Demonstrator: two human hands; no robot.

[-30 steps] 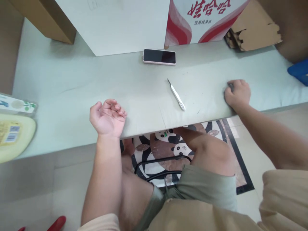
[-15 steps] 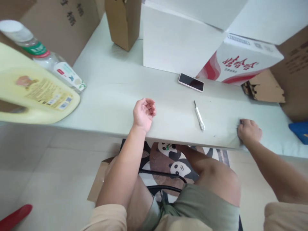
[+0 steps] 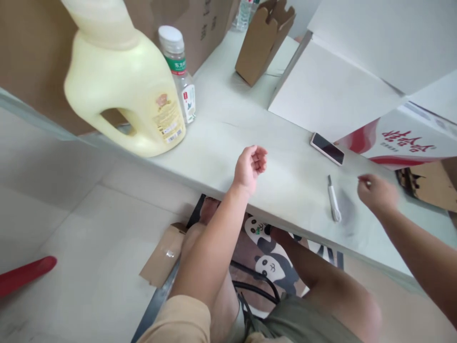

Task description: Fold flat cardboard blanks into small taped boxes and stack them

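Nearest me are my green shorts (image 3: 310, 317) and bare knees. Under them, on the floor, lies a panda mat (image 3: 273, 269), and left of my leg sits a small carton (image 3: 164, 257). Farther left on the pale floor a red thing (image 3: 30, 275) juts in from the side, cut off so that I can't tell what it is.

My left hand (image 3: 249, 167) is over the front part of the bench (image 3: 217, 162), thumb side up, fingers loosely curled; that grip is slack and has nothing in it. My right hand (image 3: 379, 193) is raised above the bench, off to the right, its fingers bent in and blurred; I can't tell whether that grip has anything in it.

Between my hands, closer to the right one, the knife (image 3: 333, 200) lies on the bench, white handle toward me and dark blade pointing away. The jug (image 3: 135, 85), pale yellow, stands at the left by the front edge, with a white-capped bottle (image 3: 176, 66) just beside it.

Beyond the knife the phone (image 3: 327, 148) lies dark face up, near the foot of a white box (image 3: 339, 90). Right of that are a red-and-white box (image 3: 396, 143) and some cardboard (image 3: 433, 186). Farther back on the left stands a brown box (image 3: 262, 45) with a notched top.
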